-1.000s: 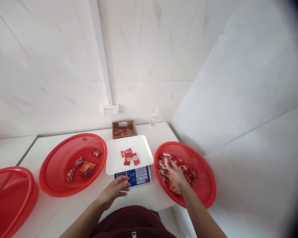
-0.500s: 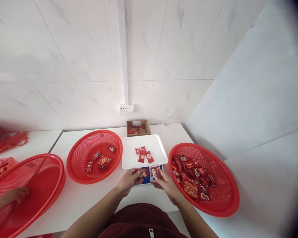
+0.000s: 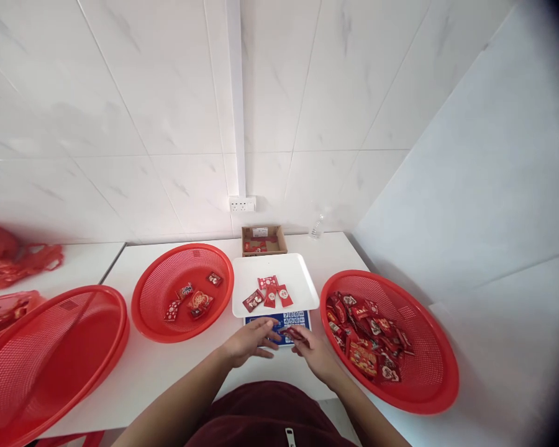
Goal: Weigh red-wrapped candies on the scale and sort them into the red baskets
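My left hand [image 3: 251, 341] is open, fingers apart, over the blue keypad panel [image 3: 294, 318] of a scale. My right hand [image 3: 313, 354] pinches a small red snack packet [image 3: 293, 334] just to the right of it. Beyond both hands, a white tray [image 3: 302, 273] sits on the scale. A dark red packet [image 3: 253, 300] lies at the tray's near left, beside a dotted red packet [image 3: 267, 282] and two plain red packets [image 3: 284, 296] with pale round labels.
A red basket [image 3: 440, 372] heaped with packets stands on the right. Left of the tray is another red basket [image 3: 142, 323] holding several packets; a third basket [image 3: 116, 329] is at far left. A cardboard box [image 3: 263, 252] and a clear bottle [image 3: 316, 227] stand near the wall.
My left hand has let go of the dark red packet, which now lies on the tray. My right hand still holds its packet, now tilted. Another person's hand has left the far-left basket.
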Motion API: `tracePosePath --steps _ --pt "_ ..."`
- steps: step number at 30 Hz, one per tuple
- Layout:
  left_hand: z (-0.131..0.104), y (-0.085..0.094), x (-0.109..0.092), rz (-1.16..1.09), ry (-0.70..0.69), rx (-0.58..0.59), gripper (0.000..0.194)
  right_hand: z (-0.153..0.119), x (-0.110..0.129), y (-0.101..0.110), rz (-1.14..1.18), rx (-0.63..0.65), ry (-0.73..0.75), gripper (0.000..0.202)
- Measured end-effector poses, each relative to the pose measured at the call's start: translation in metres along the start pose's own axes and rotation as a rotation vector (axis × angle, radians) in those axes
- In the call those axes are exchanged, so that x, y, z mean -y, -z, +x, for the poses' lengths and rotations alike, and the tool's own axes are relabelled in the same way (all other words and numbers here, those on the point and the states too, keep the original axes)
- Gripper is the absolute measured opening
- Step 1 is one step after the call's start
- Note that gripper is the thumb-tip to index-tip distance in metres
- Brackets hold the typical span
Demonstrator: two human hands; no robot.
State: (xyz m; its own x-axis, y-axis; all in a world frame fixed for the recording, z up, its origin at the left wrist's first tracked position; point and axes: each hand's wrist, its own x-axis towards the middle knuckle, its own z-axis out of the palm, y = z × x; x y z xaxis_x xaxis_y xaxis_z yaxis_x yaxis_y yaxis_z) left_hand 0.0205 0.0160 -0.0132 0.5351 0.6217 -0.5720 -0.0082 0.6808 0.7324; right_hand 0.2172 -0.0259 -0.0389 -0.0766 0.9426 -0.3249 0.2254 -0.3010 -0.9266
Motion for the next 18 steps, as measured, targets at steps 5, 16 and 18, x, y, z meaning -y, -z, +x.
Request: tracePosePath --steps 5,16,18 --pt "-0.007 -0.016 -0.002 -0.045 -0.011 -0.005 0.050 0.003 0.010 -0.010 -0.132 0.031 0.235 0.032" --pt "-0.015 -0.013 -0.005 -0.160 0.079 0.008 0.044 0.020 0.019 0.025 0.011 -0.097 0.114 0.037" --pt "-0.017 -0.010 -0.008 -0.204 0.084 -0.007 0.041 0.033 -0.003 0.062 -0.114 -0.340 0.072 0.041"
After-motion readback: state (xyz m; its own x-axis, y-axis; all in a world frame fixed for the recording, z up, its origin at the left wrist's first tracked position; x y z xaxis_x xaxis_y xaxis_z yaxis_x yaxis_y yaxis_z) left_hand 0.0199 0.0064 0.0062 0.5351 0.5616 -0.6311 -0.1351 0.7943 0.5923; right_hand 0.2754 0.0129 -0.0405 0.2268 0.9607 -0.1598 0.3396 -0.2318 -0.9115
